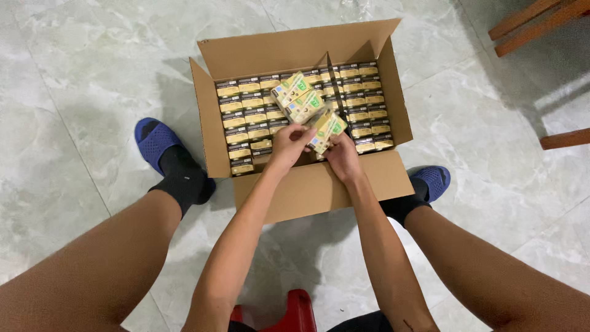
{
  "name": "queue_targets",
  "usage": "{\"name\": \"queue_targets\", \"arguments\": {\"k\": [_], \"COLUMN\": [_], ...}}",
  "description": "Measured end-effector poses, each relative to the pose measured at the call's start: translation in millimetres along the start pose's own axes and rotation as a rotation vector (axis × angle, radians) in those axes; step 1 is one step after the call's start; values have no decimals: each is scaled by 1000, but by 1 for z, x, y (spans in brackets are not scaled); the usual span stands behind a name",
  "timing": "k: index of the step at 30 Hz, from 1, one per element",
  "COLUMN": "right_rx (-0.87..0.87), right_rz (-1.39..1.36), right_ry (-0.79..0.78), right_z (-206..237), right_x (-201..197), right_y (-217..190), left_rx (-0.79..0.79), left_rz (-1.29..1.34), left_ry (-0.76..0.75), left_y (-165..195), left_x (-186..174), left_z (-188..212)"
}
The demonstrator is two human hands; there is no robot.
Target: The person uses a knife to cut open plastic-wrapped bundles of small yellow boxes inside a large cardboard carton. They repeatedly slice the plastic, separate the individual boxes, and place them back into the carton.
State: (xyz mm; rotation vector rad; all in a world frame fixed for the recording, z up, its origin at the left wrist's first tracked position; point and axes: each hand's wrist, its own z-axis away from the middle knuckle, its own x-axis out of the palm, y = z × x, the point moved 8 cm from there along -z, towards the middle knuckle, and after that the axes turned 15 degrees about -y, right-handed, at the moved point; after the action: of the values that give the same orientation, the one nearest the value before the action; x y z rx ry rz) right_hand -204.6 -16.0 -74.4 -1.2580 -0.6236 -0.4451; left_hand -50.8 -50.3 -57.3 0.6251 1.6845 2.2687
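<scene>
An open cardboard box (pixel 307 49) sits on the floor between my feet, packed with rows of small yellow-and-green cartons (pixel 246 117). Both hands reach over its near flap. My left hand (pixel 289 144) and my right hand (pixel 343 157) together hold one small carton (pixel 327 129) tilted above the rows. Two more loose cartons (pixel 298 97) lie slanted on top of the packed rows just behind it.
The floor is pale marbled tile. My feet in blue slippers (pixel 153 140) and black socks flank the box. A red stool (pixel 292 313) shows under me. Wooden furniture legs (pixel 534 24) stand at the upper right.
</scene>
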Motion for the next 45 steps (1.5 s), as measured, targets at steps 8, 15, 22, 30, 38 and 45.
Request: {"name": "queue_targets", "arguments": {"k": [8,15,22,30,38,45], "right_rx": [0,-26,-45,-56,-29,26], "right_rz": [589,471,414,215,720,811], "right_ry": [505,445,314,315,381,301], "right_z": [12,13,13,4,13,11], "right_x": [8,25,12,2,25,22], "right_y": [-10,-8,0,-1,-37,-47], "left_rx": [242,217,142,200,225,58], "left_rz": [-336,-276,73,-175,-679,-951], "left_ry": [215,328,289,187,282,13], "left_y": [31,30,0,25,76,61], "left_x": [-11,-32,-34,-17,-21,9], "left_z": [21,26,16,19,34,21]}}
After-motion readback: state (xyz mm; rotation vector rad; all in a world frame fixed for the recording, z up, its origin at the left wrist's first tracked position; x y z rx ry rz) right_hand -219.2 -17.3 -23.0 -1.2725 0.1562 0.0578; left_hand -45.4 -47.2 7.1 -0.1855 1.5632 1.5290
